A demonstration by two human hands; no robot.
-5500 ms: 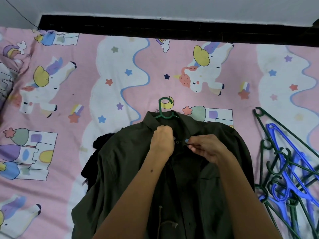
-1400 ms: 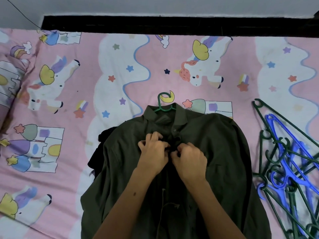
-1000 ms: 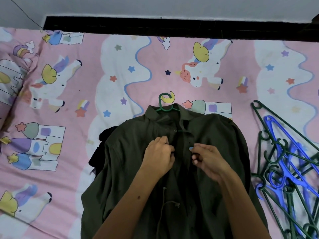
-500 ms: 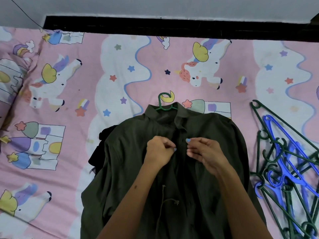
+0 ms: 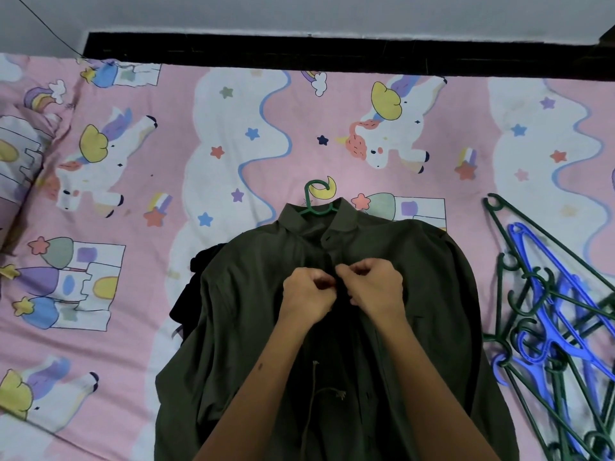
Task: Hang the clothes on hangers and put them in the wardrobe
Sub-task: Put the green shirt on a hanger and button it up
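Both my hands are curled in tight at the front of the shirt: left hand (image 5: pixel 307 294) pinching one edge of the placket, right hand (image 5: pixel 374 291) pinching the other, knuckles nearly touching. I'm doing up a button below the collar, I reckon, though my fingers hide the button itself. Trick here is to keep the two edges lined up flat and push the button through sideways rather than yanking the cloth, since tugging could slide the dark green shirt (image 5: pixel 253 311) off the green hanger (image 5: pixel 314 202) whose hook pokes out past the collar. The shirt lies flat on the pink unicorn bedsheet (image 5: pixel 133 181), over something black (image 5: pixel 189 291) sticking out on its left. A tangle of spare green and blue hangers (image 5: pixel 549 321) sits just off to the right. No wardrobe in sight.
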